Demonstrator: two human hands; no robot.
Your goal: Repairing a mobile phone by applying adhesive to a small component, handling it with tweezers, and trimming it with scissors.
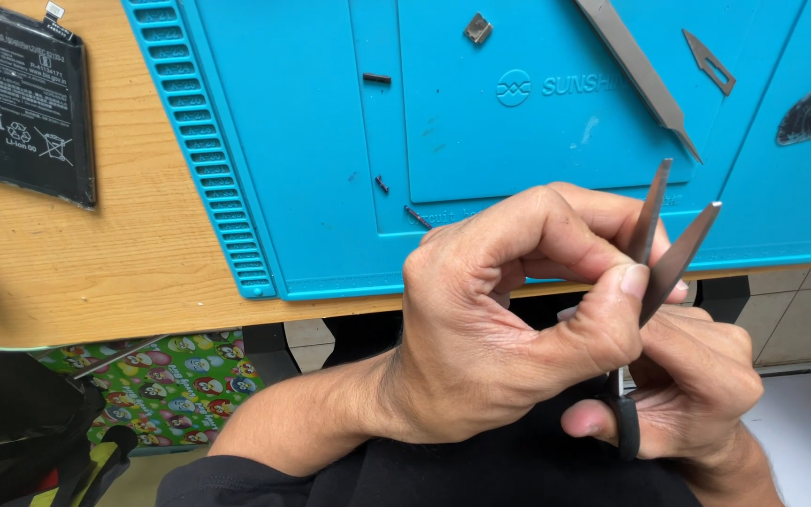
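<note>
Holding a pair of scissors below the bench edge, the right hand has its fingers curled shut through the black handle — blades parted, tips up. The left hand pinches near the blades, fingers closed; what they grip cannot be told. Behind lie a blue mat, tweezers, a scalpel blade and a black battery.

Light wooden desk top partly covered by blue silicone work mat. Pale tiled floor seen beneath. Even daylight noted.
</note>
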